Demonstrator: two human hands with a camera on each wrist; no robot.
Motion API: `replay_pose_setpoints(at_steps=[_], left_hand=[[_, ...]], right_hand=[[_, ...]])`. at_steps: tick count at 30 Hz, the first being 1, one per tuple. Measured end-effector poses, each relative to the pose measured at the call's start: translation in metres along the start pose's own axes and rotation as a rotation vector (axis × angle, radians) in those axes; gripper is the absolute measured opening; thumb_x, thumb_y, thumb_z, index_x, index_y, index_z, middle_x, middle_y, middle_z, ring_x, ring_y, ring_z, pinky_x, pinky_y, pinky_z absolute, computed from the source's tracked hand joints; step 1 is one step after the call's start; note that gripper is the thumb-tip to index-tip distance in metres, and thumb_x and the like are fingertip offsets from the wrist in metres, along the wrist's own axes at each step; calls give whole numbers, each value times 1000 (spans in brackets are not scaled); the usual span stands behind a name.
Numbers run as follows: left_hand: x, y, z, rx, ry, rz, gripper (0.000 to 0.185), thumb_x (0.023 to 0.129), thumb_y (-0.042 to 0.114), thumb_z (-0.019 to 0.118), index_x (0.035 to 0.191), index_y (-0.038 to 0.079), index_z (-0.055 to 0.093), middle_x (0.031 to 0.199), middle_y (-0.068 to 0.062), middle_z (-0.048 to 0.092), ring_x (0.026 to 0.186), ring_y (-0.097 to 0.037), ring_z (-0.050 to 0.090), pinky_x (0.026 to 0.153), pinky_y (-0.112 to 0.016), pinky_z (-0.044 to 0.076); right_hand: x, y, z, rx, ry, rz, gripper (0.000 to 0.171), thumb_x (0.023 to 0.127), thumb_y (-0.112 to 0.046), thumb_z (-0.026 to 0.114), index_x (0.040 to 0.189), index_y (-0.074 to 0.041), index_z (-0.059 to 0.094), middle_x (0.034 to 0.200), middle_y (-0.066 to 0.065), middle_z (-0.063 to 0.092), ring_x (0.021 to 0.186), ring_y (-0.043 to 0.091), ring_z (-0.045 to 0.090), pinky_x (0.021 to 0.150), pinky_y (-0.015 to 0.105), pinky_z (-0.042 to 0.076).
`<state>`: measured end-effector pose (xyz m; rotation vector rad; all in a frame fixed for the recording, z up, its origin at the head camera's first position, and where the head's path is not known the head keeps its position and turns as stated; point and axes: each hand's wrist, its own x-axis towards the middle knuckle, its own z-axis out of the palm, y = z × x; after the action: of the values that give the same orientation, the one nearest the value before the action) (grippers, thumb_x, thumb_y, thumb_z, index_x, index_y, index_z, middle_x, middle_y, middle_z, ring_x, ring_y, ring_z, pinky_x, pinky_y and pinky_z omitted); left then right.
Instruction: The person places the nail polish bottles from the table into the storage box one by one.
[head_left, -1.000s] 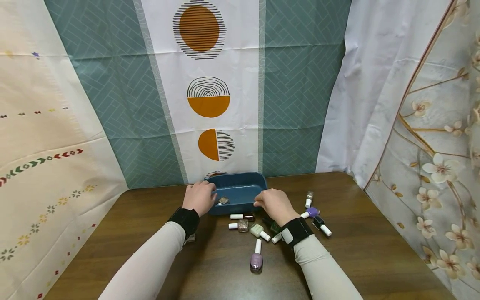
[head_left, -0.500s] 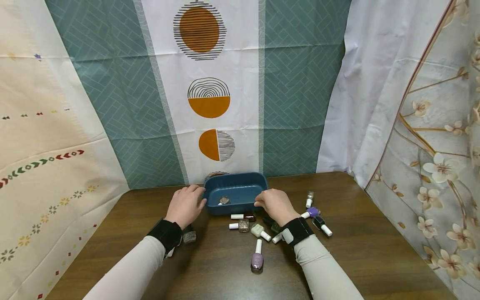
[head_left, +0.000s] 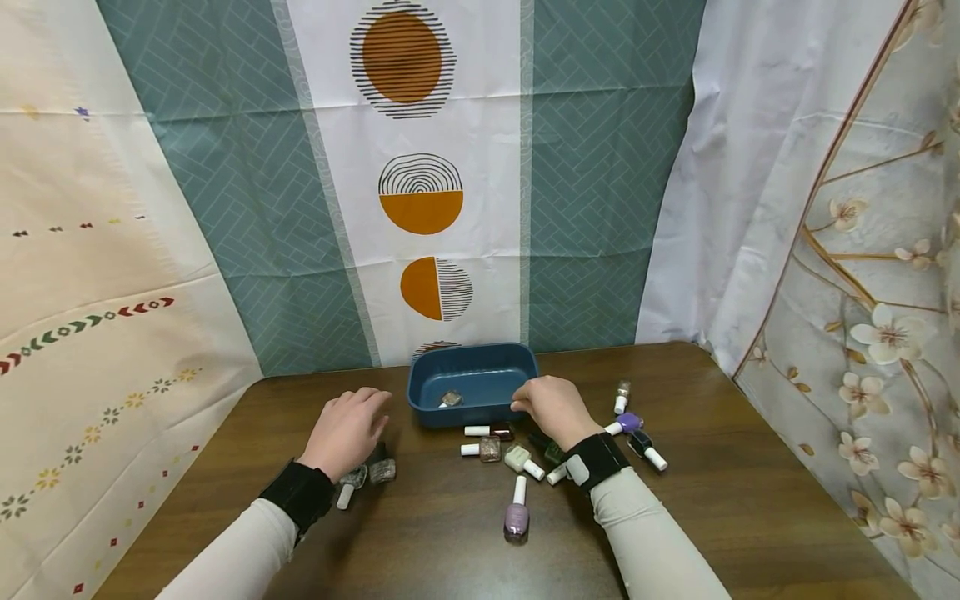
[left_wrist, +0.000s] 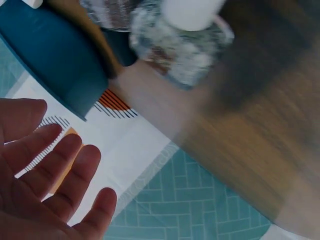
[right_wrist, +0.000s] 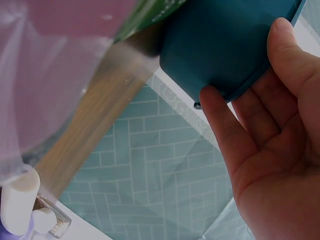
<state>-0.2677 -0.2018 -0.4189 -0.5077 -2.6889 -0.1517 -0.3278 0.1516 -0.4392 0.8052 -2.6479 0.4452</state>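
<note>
A blue tray (head_left: pixel 491 387) stands at the back of the table with a small glittery nail polish bottle (head_left: pixel 451 398) in its left part. At its front right corner my right hand (head_left: pixel 557 410) grips the rim, thumb on one side and fingers on the other, as the right wrist view shows. Left of the tray, my left hand (head_left: pixel 345 435) is held with fingers spread and nothing between them. Just by that hand lie a grey glittery polish bottle (head_left: pixel 383 471) and a white-capped polish bottle (head_left: pixel 352 479), partly hidden by it.
In front of the tray lie a dark red polish bottle (head_left: pixel 502 432), a glittery pink one (head_left: pixel 490 450), a pale green one (head_left: pixel 517 457) and a mauve one (head_left: pixel 517 521). Further right are a purple bottle (head_left: pixel 630 422) and a black one (head_left: pixel 640 442). Curtains hang behind the table.
My left hand has left the tray's left end and moved left and nearer, uncovering the bottles beside it. The right hand stays at the tray's corner.
</note>
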Motion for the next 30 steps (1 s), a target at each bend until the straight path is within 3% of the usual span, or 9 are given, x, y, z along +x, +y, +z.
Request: replay_pose_setpoints(at_steps=[11, 15, 22, 30], left_hand=[[-11, -10, -4, -66, -110, 117, 30, 95, -1, 84, 124, 4, 79, 123, -13, 75, 111, -39, 71, 95, -62, 58], [-11, -13, -3, -76, -186, 129, 31, 95, -3, 83, 125, 5, 80, 124, -12, 75, 114, -37, 71, 98, -61, 58], [-9, -18, 3, -60, -293, 213, 29, 95, -9, 79, 116, 11, 83, 116, -6, 77, 108, -32, 72, 94, -53, 61], [-10, -20, 6, -71, -363, 202, 30, 93, -10, 79, 117, 8, 82, 116, -8, 77, 109, -33, 74, 95, -54, 61]], right_hand=[[1, 5, -2, 8, -3, 11, 6, 99, -19, 83, 98, -18, 88, 93, -2, 82, 86, 22, 77, 81, 42, 63], [0, 4, -2, 8, -11, 18, 7, 99, -21, 82, 98, -18, 88, 93, -2, 82, 87, 21, 77, 81, 42, 62], [0, 5, 1, 4, -3, -7, 7, 99, -21, 82, 94, -18, 87, 89, -3, 80, 83, 21, 75, 79, 41, 62], [1, 6, 2, -8, -6, -28, 12, 99, -23, 82, 88, -20, 84, 80, -7, 74, 77, 19, 71, 75, 40, 59]])
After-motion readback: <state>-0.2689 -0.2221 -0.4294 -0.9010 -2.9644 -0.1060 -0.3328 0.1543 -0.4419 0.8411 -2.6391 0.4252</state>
